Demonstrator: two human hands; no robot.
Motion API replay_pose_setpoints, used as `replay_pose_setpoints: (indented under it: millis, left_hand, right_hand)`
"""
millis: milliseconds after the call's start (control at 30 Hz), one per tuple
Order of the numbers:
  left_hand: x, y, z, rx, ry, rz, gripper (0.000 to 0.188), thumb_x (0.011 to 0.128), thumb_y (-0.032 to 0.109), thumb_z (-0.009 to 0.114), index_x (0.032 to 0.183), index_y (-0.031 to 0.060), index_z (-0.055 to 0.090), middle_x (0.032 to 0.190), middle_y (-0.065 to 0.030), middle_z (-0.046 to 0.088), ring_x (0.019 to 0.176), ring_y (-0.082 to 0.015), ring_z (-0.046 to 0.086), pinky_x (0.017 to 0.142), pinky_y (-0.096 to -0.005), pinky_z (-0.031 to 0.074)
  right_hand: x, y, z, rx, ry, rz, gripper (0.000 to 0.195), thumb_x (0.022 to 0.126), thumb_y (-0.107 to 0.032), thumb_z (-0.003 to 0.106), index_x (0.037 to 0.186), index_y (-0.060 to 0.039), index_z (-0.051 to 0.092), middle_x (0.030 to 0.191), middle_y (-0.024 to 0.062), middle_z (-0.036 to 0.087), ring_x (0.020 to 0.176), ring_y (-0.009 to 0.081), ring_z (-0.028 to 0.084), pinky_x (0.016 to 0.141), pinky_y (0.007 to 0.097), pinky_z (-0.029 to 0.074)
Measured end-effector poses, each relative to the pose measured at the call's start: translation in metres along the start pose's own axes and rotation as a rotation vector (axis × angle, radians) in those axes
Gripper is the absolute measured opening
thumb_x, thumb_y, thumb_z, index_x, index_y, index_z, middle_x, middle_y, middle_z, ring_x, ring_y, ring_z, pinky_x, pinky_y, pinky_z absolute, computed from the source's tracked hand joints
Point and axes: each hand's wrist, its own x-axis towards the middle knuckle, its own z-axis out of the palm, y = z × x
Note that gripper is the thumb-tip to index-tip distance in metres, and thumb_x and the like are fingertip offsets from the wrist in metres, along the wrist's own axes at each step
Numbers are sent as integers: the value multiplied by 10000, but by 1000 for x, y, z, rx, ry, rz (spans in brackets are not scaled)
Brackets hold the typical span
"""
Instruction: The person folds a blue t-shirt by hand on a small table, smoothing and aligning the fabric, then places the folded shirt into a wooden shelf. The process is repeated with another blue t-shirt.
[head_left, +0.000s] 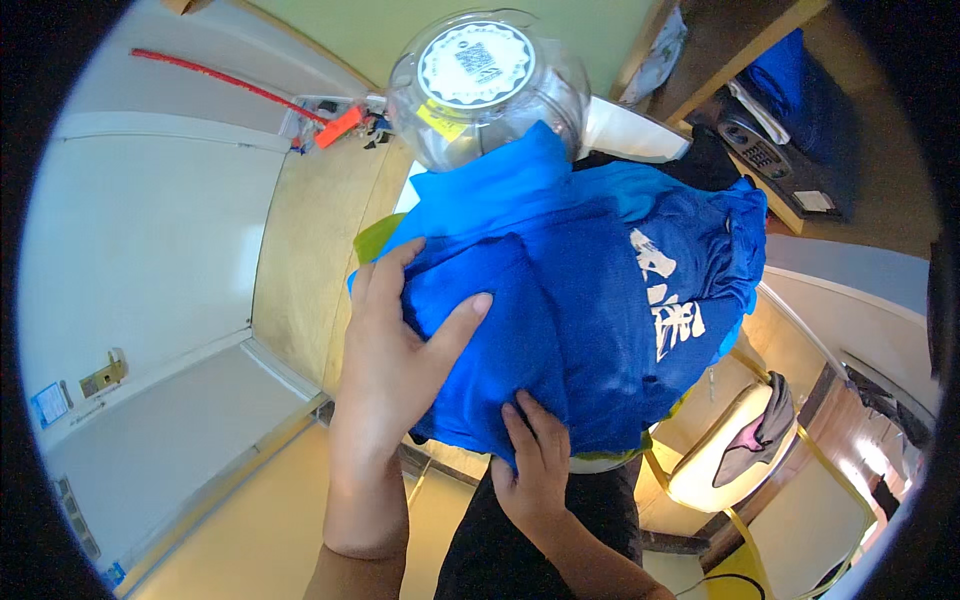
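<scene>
A blue garment with white printed characters lies partly folded in front of me, on top of other cloth. Its lighter blue part reaches up against a clear plastic jar. My left hand rests on the left side of the cloth, thumb spread wide from the fingers. At the near edge, my right hand lays its fingertips on the fabric, and its thumb is partly hidden. Green cloth peeks out beneath the blue at the left.
The clear plastic jar with a round label stands behind the garment. A red-handled broom leans at far left. Shelves at right hold a telephone. A padded chair bearing grey-and-pink cloth stands at lower right. A white door is at left.
</scene>
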Motion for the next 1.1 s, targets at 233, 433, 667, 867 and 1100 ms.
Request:
replay_pose_setpoints:
  millis: [233, 433, 667, 867, 1100]
  left_hand:
    - [-13, 47, -2, -188, -83, -30, 588, 858, 39, 810, 1403, 25, 590, 1325, -118, 484, 1011, -179, 572, 834, -271, 539]
    - [-11, 78, 27, -182, -267, 277, 636, 823, 7, 815, 1418, 57, 595, 1489, -200, 460, 1253, -300, 569, 1022, -371, 503]
    - [-18, 78, 77, 275, -206, 434, 757, 787, 97, 842, 1482, 95, 541, 1629, -258, 304, 1475, -437, 340, 1214, -490, 284]
    - [-68, 45, 89, -256, 5, -80, 836, 864, 39, 816, 1544, 26, 330, 1493, -188, 419, 1346, -288, 486, 1064, -406, 474]
    - [-82, 47, 117, -673, -56, -286, 654, 889, 1, 797, 1403, -21, 394, 1236, -180, 633, 1117, -243, 659, 955, -375, 558]
  right_hand:
    - [5, 15, -65, 369, 7, 139, 501, 815, 75, 578, 1296, -35, 665, 1248, 191, 694, 1110, 371, 674, 993, 439, 531]
    - [-14, 66, -80, 740, 225, 420, 418, 955, 56, 545, 1359, -41, 592, 1310, 138, 657, 1208, 220, 615, 1063, 386, 465]
    - [3, 86, -102, 469, 206, 441, 554, 933, -9, 639, 1472, -31, 509, 1412, 196, 571, 1323, 310, 536, 1153, 427, 384]
    - [25, 68, -115, 124, 22, 236, 773, 864, -173, 782, 1543, -54, 434, 1448, 251, 479, 1308, 426, 498, 1134, 502, 396]
    - [30, 80, -117, 232, -39, 254, 721, 870, -182, 785, 1513, -59, 482, 1395, 241, 507, 1274, 419, 524, 1094, 480, 441]
